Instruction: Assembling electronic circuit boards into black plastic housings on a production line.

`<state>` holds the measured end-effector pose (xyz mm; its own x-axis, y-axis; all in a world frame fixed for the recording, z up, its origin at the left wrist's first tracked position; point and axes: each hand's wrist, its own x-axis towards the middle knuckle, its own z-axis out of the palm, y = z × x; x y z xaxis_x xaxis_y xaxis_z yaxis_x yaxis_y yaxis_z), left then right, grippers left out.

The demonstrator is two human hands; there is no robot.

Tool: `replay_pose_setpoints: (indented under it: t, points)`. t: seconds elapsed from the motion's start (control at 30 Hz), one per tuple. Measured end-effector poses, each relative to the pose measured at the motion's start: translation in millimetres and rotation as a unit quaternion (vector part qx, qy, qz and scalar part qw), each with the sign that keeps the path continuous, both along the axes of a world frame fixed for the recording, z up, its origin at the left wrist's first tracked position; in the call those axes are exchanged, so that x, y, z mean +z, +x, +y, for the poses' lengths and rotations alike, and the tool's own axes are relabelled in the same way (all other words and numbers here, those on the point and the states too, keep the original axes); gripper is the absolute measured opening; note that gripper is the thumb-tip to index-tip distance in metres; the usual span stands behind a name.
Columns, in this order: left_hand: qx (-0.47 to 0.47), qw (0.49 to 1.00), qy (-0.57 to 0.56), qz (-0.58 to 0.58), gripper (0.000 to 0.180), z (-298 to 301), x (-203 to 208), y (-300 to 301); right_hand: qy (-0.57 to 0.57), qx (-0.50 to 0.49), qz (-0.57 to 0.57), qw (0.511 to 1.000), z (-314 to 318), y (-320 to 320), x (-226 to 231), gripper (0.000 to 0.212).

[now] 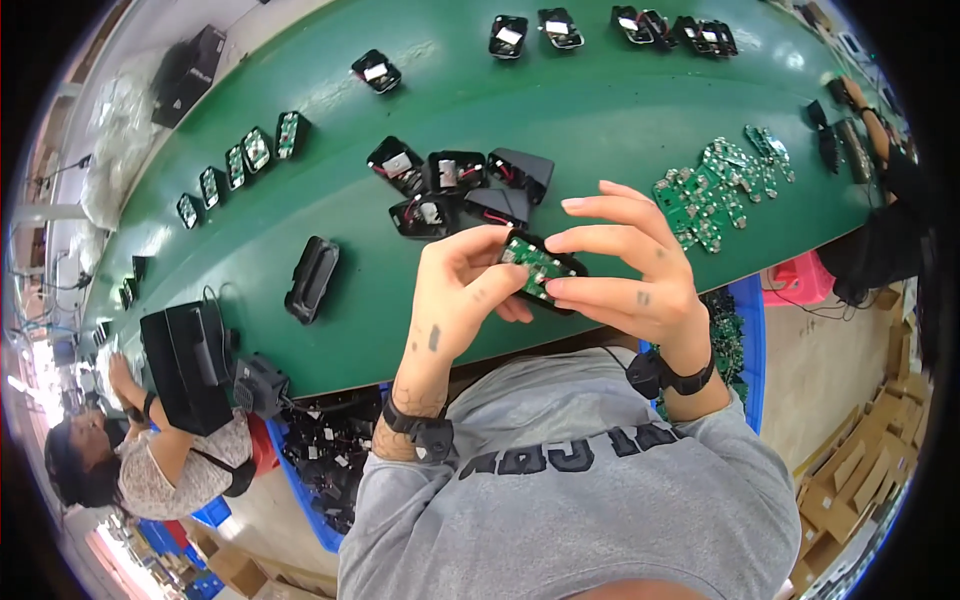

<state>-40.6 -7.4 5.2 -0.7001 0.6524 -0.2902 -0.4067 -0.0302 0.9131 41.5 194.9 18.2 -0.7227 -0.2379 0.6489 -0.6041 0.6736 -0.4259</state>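
Between my two hands, just over the near edge of the green table, is a black plastic housing with a green circuit board [535, 265] set in its opening. My left hand [460, 285] grips the housing's left side, its thumb lying on the board. The thumb and index finger of my right hand [635, 265] pinch the right end, while its other fingers stick out. Just beyond my hands several black housings [457, 172] lie clustered, some face up with red wires, others turned over. A heap of loose green circuit boards [705, 190] lies to the right.
An empty black tray-like shell [313, 280] lies left on the table [360, 350]. Housings with boards [255, 150] line the far left; others [508, 37] stand along the back. Blue bins [310, 490] flank me below. One person [180, 450] sits left; another's arm [870, 125] reaches in right.
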Motion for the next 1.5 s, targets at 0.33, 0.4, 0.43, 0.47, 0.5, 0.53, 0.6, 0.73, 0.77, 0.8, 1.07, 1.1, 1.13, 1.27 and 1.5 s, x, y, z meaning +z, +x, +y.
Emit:
replay_pose_setpoints:
  t: [0.33, 0.4, 0.43, 0.47, 0.5, 0.53, 0.6, 0.73, 0.77, 0.8, 1.07, 1.1, 1.13, 1.27, 1.5]
  points:
    - [0.173, 0.858, -0.098, 0.473, 0.04, 11.5, -1.4, 29.4, -0.222, -0.169, -0.203, 0.939, -31.2, 2.2, -11.5, 0.009]
    - [0.175, 0.837, -0.114, 0.505, 0.041, 14.5, -2.2, 31.4, -0.234, -0.224, -0.191, 0.927, -34.2, 2.5, -11.2, 0.009]
    - [0.171, 0.838, -0.109, 0.506, 0.041, 15.0, -4.8, 31.1, -0.234, -0.23, -0.189, 0.926, -35.2, 1.8, -13.0, 0.009]
    - [0.192, 0.838, -0.11, 0.499, 0.043, 14.8, -9.0, 30.3, -0.248, -0.206, -0.174, 0.931, -36.5, 0.1, -17.5, 0.009]
    - [0.21, 0.839, -0.108, 0.491, 0.045, 17.6, -11.8, 28.9, -0.259, -0.185, -0.158, 0.935, -35.9, -0.9, -22.2, 0.01]
    - [0.208, 0.847, -0.127, 0.472, 0.046, 15.2, -10.9, 29.2, -0.258, -0.18, -0.137, 0.939, -40.0, -1.2, -25.2, 0.01]
    - [0.22, 0.855, -0.128, 0.451, 0.043, 13.6, -13.5, 24.4, -0.186, -0.15, -0.085, 0.967, -45.0, 0.5, -21.6, 0.018]
    - [0.185, 0.961, -0.034, 0.201, 0.038, 9.7, -1.9, 7.9, -0.118, -0.16, -0.056, 0.979, -53.5, 4.4, -24.8, 0.034]
    - [0.132, 0.975, -0.046, 0.172, 0.038, 5.6, 0.3, 1.1, -0.041, -0.154, -0.06, 0.985, -48.8, 6.4, -22.0, 0.036]
    - [0.133, 0.975, -0.046, 0.173, 0.038, -0.3, 5.2, -8.4, 0.036, -0.144, -0.063, 0.987, -43.7, 8.8, -18.8, 0.037]
    - [0.101, 0.808, -0.266, 0.515, 0.034, -2.0, 39.4, -99.2, -0.062, -0.313, -0.167, 0.933, 20.4, 24.8, -12.2, 0.024]
    - [0.111, 0.773, -0.275, 0.561, 0.036, 0.8, 37.2, -117.5, -0.023, -0.363, -0.176, 0.914, 35.0, 32.0, -22.3, 0.027]
    - [0.096, 0.753, -0.284, 0.586, 0.036, 4.1, 33.6, -137.5, 0.015, -0.415, -0.184, 0.891, 45.8, 37.1, -34.5, 0.03]
    - [-0.018, 0.693, -0.358, 0.626, 0.037, 29.9, 12.9, -196.0, 0.035, -0.469, -0.244, 0.848, 49.4, 41.8, -51.8, 0.035]
    - [0.047, 0.72, -0.31, 0.619, 0.034, 39.2, -19.1, -245.2, 0.036, -0.467, -0.162, 0.869, 65.9, 47.4, -65.6, 0.026]
